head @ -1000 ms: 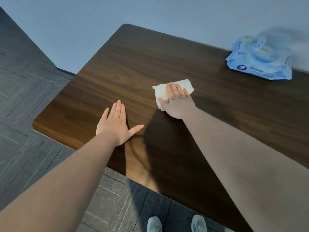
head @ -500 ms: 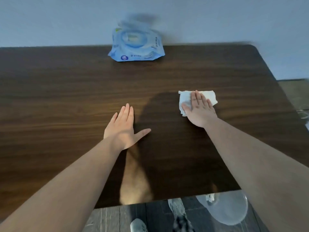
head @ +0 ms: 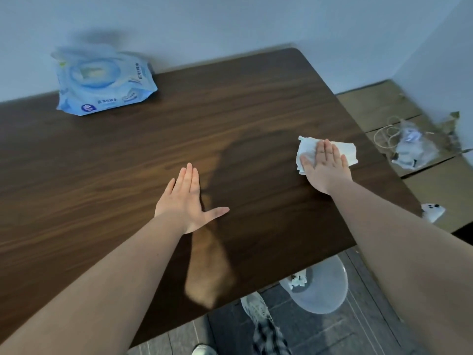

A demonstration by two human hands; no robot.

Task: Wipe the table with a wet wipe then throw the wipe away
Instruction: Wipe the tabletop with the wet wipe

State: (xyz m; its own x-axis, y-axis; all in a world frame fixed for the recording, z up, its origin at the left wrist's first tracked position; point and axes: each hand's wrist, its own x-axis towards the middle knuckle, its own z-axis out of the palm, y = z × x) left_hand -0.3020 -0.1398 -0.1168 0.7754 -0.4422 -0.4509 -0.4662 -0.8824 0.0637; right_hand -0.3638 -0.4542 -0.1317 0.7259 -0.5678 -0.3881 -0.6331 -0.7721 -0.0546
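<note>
A dark wooden table (head: 102, 162) fills most of the head view. A white wet wipe (head: 346, 149) lies crumpled near the table's right edge. My right hand (head: 326, 167) presses flat on the wipe, fingers straight and together, covering its middle. Further left, my left hand (head: 185, 201) rests flat on the bare wood near the table's centre, thumb spread out, holding nothing. A translucent bin (head: 320, 290) stands on the floor below the near right edge, with crumpled white paper (head: 298, 280) inside.
A blue pack of wet wipes (head: 102, 80) sits at the back left against the wall. Cardboard boxes (head: 378, 103) lie to the right of the table, with a plastic bag and cord (head: 412, 147) on them. My shoe (head: 256, 308) is beside the bin.
My right hand has slid the wipe to the right across the table, toward its right edge. My left hand has stayed flat in place. The view has swung to the right.
</note>
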